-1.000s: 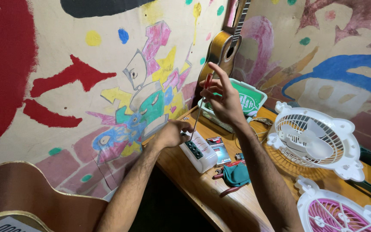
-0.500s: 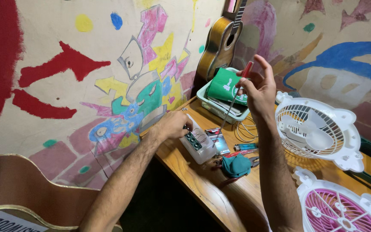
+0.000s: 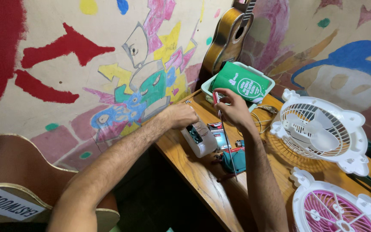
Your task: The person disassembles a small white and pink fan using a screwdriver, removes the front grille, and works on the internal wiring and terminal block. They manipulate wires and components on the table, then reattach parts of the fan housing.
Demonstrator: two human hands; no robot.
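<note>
Nearest, the right hand [image 3: 236, 112] pinches a screwdriver [image 3: 225, 135] by its red handle, the shaft running down toward the person, past a white device [image 3: 199, 139] just left of it. The left hand [image 3: 181, 115] lies curled on that device's far end (grip unclear). Beyond both hands, a basket [image 3: 268, 80] holds 1 green pouch [image 3: 239, 83].

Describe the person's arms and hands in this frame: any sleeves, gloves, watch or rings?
Both forearms are bare up to the frame edge, with no sleeves showing. The left hand and right hand wear no gloves; no watch, bracelet or ring is visible.
</note>
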